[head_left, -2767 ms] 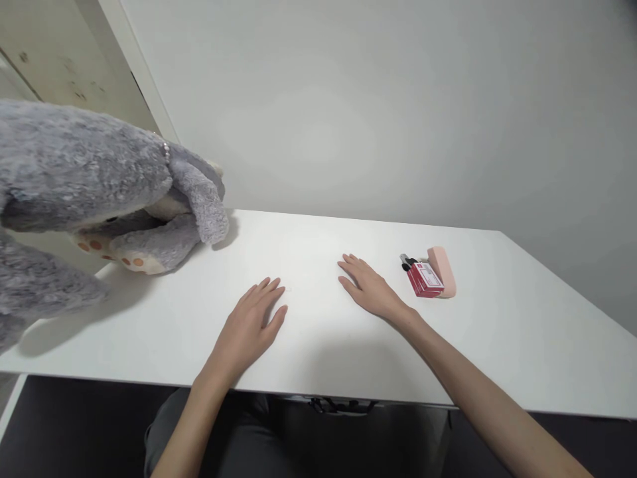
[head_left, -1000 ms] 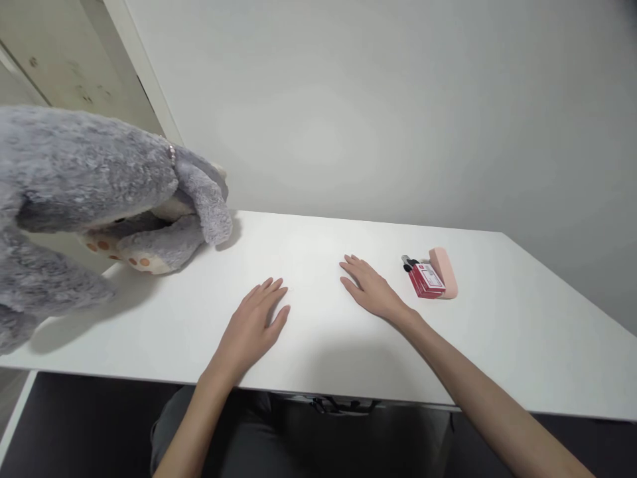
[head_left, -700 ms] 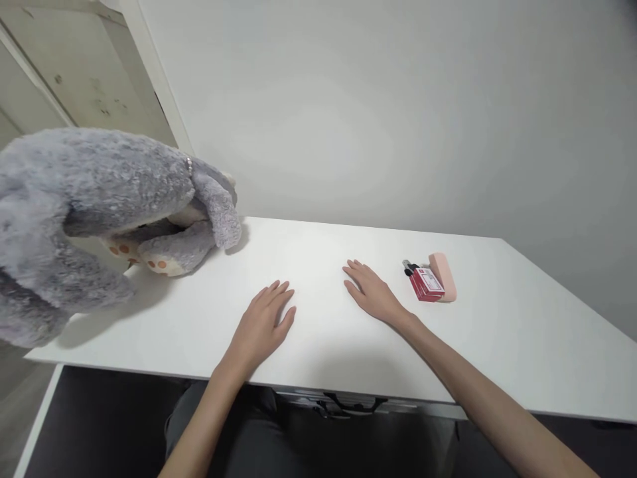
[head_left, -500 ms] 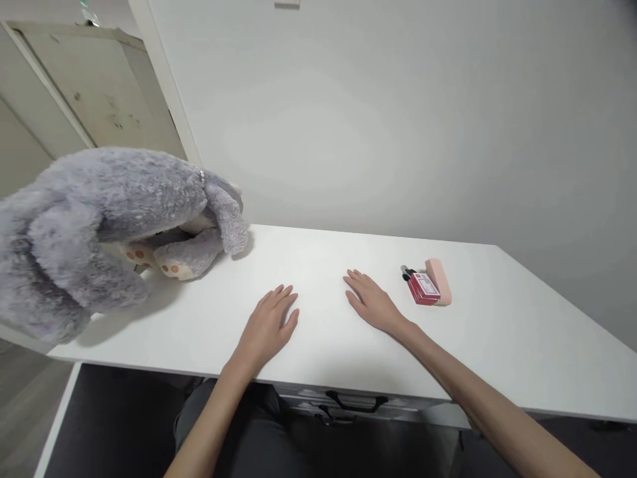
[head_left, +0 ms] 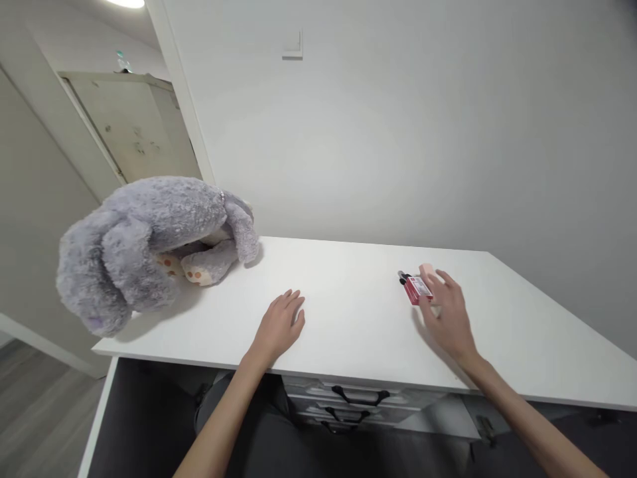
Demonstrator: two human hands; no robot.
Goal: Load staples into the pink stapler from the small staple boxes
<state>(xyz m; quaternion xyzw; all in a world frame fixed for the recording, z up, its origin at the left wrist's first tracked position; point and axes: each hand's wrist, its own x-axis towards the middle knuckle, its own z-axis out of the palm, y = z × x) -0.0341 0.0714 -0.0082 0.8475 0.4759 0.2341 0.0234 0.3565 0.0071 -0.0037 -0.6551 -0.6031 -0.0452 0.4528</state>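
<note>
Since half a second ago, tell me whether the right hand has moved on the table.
Yes. The right hand has gone rightward across the white table, from beside the left hand to the red box and pink case, fingers spread over them.

No legible text anywhere; white label on the red box (head_left: 415, 289) too small.

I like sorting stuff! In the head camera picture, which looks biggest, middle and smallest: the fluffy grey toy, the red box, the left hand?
1. Fluffy grey toy, by far.
2. Left hand.
3. Red box, partly covered by the right hand.
</note>
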